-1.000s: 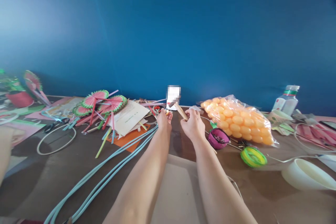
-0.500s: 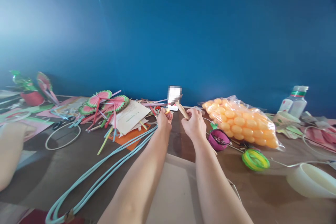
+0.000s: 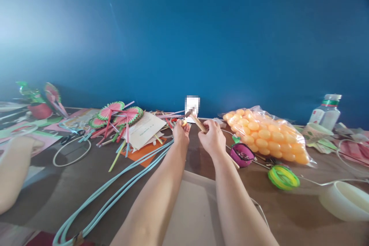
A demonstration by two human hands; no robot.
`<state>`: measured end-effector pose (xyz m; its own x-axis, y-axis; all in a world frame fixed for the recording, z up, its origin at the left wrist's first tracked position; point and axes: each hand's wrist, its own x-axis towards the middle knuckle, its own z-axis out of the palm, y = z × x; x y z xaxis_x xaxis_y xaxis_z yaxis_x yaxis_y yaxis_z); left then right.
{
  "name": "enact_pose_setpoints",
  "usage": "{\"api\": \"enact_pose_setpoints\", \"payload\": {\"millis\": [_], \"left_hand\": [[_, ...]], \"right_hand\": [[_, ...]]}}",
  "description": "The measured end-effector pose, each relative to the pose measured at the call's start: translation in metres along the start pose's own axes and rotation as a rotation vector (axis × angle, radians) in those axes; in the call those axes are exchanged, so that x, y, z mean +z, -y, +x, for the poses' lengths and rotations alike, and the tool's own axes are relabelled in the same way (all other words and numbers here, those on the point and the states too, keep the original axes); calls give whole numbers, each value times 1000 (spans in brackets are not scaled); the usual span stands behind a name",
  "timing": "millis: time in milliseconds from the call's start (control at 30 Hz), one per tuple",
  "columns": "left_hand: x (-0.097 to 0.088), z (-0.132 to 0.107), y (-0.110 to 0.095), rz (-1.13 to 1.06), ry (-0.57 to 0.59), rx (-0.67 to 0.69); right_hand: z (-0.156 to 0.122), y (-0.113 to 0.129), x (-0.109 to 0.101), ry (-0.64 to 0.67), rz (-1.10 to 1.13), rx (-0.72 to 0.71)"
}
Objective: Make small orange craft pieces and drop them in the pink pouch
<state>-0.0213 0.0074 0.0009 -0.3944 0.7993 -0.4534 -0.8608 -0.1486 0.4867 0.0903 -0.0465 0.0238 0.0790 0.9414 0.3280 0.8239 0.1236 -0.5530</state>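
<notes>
My right hand [image 3: 212,135] is closed around the wooden handle of a small hammer [image 3: 198,123]. The hammer's dark head points away from me, up and to the left, and the rear of the handle shows past my wrist. To its left, my left hand [image 3: 181,132] pinches a small yellow piece [image 3: 183,123]; its exact kind is too small to make out. The hammer head is held close to that piece, a little beyond and to its right. Just behind the hammer stands a white phone-like object [image 3: 192,103], its upper part pixelated.
Pink-green paper fans [image 3: 131,115], papers [image 3: 148,127] and bundled pale blue tubes [image 3: 115,184] lie left. On the right are a clear bag of orange balls [image 3: 263,135], a purple pouch [image 3: 242,155], a green-yellow coil [image 3: 284,177] and a tape roll [image 3: 344,200]. Another person's arm [image 3: 17,169] rests far left.
The hammer head has dropped slightly, closer to the yellow piece. Both hands stay in nearly the same place. The whole view has shifted a little, and the other person's hand shows more clearly.
</notes>
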Motion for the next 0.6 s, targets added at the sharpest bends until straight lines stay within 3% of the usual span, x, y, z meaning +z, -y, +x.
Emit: {"api": "enact_pose_setpoints", "payload": {"millis": [167, 433, 600], "left_hand": [[0, 1, 0, -8, 6, -25], [1, -2, -2, -19, 7, -29], [1, 0, -1, -29, 38, -23]], "right_hand": [[0, -1, 2, 72, -39, -18], [1, -1, 3, 1, 17, 22], [0, -1, 5, 44, -7, 3]]}}
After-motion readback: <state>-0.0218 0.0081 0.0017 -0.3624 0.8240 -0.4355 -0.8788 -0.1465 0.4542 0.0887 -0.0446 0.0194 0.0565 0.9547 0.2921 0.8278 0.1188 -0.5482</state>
